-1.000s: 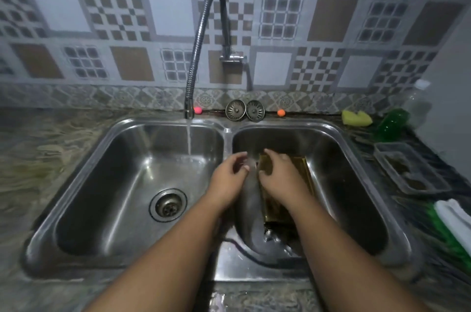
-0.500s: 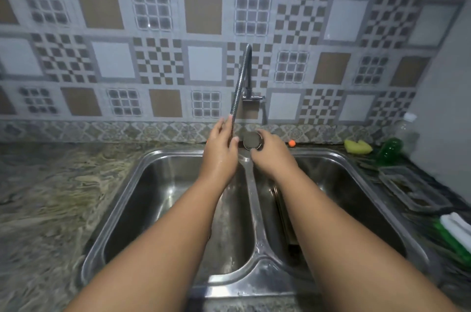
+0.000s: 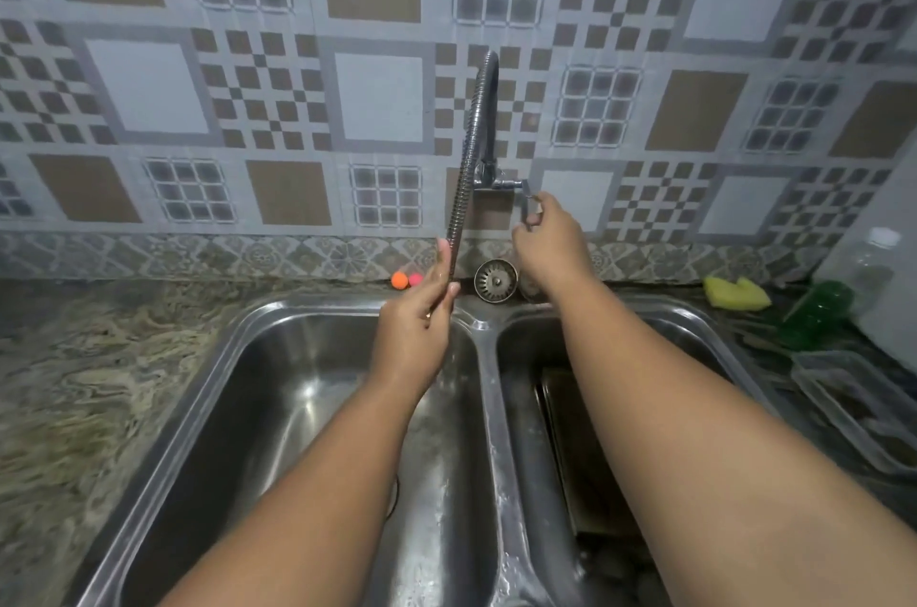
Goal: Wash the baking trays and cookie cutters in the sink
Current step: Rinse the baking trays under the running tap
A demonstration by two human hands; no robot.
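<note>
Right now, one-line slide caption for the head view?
Left hand grips the flexible faucet hose while right hand holds the tap handle; a baking tray lies in the right basin.

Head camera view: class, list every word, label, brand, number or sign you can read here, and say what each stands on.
None can be read.
Patterned wall tiles: shapes only, no lettering.
Clear plastic bottle of green liquid: no legible label, too blurred.
Flexible steel faucet hose and its tap handle: no visible markings.
</note>
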